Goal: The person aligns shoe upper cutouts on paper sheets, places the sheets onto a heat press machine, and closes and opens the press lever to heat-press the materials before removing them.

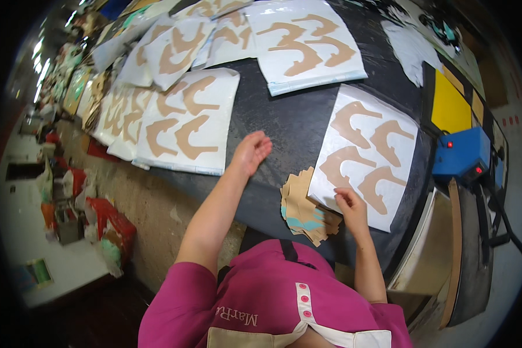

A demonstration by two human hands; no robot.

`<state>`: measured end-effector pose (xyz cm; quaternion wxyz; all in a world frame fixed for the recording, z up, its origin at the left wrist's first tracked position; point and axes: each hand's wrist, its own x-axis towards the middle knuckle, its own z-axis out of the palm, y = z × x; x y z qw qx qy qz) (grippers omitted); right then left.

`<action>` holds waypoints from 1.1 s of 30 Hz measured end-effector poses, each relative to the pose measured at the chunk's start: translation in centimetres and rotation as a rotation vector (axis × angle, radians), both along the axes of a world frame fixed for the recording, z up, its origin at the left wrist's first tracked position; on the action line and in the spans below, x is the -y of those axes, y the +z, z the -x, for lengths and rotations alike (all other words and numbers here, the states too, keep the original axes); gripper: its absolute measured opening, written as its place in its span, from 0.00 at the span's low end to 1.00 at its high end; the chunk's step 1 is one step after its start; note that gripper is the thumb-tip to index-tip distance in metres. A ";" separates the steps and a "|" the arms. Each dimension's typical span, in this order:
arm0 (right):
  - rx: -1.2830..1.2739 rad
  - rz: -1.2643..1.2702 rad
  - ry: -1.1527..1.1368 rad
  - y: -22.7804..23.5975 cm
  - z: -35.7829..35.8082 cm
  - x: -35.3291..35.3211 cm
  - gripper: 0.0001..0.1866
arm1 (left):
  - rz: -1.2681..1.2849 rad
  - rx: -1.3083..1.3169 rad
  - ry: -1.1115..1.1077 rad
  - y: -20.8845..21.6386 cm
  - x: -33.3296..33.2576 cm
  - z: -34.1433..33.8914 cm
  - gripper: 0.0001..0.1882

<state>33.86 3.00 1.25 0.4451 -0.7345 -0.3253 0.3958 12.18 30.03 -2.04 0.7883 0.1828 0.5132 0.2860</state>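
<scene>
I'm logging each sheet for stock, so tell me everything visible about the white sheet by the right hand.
The white sheet is roughly rectangular and looks like paper or thin film. It bears four tan, curved, hook-like pieces, spaced apart in two rows. It lies flat and askew on the black table, its lower left part overlapping a tan stack with teal patches. The right hand is at its near edge; whether the fingers pinch it is unclear.

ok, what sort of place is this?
Probably a workshop for flat cut parts: a black worktable, white sheets bearing curved brown pieces, and a stack of tan pieces.
</scene>
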 end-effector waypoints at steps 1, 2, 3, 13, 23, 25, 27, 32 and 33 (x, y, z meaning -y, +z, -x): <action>0.011 0.014 -0.039 0.3 0.9 0.2 0.09 | -0.009 -0.017 -0.004 -0.8 -1.9 -0.5 0.15; 0.007 0.017 -0.033 0.8 1.9 0.4 0.09 | -0.015 -0.033 -0.014 -1.4 -3.8 -1.1 0.15; 0.000 0.036 -0.021 1.2 3.1 0.4 0.09 | -0.001 -0.044 -0.005 -2.5 -5.9 -0.8 0.16; 0.105 0.195 -0.426 2.7 12.8 3.6 0.09 | 0.069 -0.011 -0.139 -4.0 -15.5 -6.9 0.27; -0.063 0.318 -0.552 1.7 19.8 5.3 0.09 | 0.016 -0.018 -0.098 -6.3 -15.4 -11.6 0.20; -0.104 0.319 -0.569 2.0 20.2 4.7 0.09 | 0.022 -0.029 -0.093 -5.5 -16.8 -11.0 0.25; -0.126 0.310 -0.569 1.9 20.2 4.5 0.09 | 0.016 -0.019 -0.092 -5.0 -17.8 -10.6 0.27; -0.157 0.291 -0.555 2.1 20.0 2.9 0.10 | -0.339 -0.357 -0.340 -5.5 -20.5 -9.5 0.25; -0.151 0.292 -0.539 2.0 19.9 2.6 0.10 | -0.341 -0.360 -0.330 -5.7 -20.8 -9.3 0.25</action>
